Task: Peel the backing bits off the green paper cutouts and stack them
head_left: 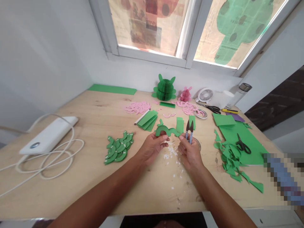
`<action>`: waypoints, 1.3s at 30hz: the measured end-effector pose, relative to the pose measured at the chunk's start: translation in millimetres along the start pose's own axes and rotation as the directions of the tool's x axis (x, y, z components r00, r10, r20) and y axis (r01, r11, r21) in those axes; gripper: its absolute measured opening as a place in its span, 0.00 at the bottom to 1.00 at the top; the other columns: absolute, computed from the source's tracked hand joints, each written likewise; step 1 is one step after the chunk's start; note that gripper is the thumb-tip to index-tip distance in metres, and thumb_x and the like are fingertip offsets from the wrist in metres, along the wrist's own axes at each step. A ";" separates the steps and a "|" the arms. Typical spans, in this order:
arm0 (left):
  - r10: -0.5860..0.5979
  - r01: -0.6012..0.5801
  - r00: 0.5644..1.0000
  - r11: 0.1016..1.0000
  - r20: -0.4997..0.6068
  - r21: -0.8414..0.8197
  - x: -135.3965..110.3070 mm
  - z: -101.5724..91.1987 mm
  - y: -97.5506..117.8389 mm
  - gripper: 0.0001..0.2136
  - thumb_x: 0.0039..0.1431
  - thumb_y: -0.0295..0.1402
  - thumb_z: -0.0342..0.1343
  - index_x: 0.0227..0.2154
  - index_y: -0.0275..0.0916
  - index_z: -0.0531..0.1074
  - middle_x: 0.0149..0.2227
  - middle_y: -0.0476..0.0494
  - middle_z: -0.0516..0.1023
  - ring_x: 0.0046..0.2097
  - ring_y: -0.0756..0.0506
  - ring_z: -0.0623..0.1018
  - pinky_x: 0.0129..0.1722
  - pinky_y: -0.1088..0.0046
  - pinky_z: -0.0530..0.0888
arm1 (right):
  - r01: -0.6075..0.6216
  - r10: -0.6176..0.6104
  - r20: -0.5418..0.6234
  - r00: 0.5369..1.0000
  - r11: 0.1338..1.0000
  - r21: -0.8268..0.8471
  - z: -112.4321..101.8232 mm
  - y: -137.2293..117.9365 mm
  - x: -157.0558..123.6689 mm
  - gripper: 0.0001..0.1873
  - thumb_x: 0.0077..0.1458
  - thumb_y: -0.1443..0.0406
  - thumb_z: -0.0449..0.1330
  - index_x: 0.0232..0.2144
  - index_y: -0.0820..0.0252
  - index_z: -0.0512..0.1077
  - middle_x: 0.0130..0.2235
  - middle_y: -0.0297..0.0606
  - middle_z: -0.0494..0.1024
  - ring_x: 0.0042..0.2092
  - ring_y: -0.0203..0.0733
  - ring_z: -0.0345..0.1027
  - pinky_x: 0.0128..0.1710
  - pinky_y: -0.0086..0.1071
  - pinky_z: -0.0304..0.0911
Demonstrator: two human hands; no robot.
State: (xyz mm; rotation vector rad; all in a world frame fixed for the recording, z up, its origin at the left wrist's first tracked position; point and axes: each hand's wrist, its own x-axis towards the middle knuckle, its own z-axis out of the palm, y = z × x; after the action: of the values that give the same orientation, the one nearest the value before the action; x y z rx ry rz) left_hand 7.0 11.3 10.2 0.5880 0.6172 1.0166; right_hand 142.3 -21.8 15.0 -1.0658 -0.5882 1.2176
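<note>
- Plainly, our left hand was pinched on the curved green cutout, thumb and fingers at its lower edge, and we had that piece up in front of us, between both hands.
- Our right hand was clamped around the blue-handled snips, whose dark blades pointed up and stood slightly apart, beside the cutout's right end; we could not tell whether those fingers gripped that piece too.
- Below the grip, we saw white bits scattered on the table.
- To the left of our grip lay a pile of green cutouts with small white patches; farther left, we had a white device.
- Beyond our hands were pink cutouts, a green paper figure and a smaller pink figure.
- To the right of the grip, well apart, we had green offcuts and black scissors on a green sheet.
</note>
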 end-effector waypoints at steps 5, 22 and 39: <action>-0.002 0.001 1.000 0.998 -0.009 -0.059 -0.6 1.0 -7.4 0.09 0.39 0.28 0.66 0.25 0.36 0.72 0.31 0.45 0.77 0.37 0.47 0.75 0.35 0.72 0.69 | -0.027 0.027 0.023 0.999 1.000 0.005 -0.1 5.0 -1.2 0.16 0.37 0.61 0.68 0.25 0.59 0.64 0.14 0.19 0.51 0.15 0.25 0.38 0.15 0.24 0.36; 0.137 -0.133 0.988 0.989 -0.077 0.058 2.8 -1.9 -3.0 0.08 0.36 0.27 0.67 0.21 0.35 0.73 0.23 0.50 0.73 0.29 0.51 0.72 0.32 0.74 0.69 | 0.023 -0.005 0.079 0.997 0.972 -0.234 -5.8 15.4 0.4 0.15 0.37 0.59 0.67 0.28 0.63 0.71 0.15 0.22 0.56 0.16 0.25 0.42 0.16 0.25 0.38; 0.080 -0.089 0.988 0.994 -0.133 -0.065 3.2 -0.4 -2.3 0.11 0.34 0.23 0.67 0.19 0.35 0.68 0.22 0.51 0.74 0.28 0.51 0.73 0.33 0.73 0.67 | 0.184 -0.110 0.205 0.972 0.901 -0.392 -6.9 13.0 -4.4 0.19 0.52 0.52 0.55 0.32 0.62 0.71 0.17 0.25 0.54 0.19 0.30 0.46 0.19 0.26 0.42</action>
State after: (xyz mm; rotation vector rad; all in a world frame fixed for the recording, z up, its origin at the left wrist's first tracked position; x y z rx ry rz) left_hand 9.3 13.3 7.7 0.4908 0.6727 1.1588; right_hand 140.9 -28.4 1.2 -1.2397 -1.0817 1.0861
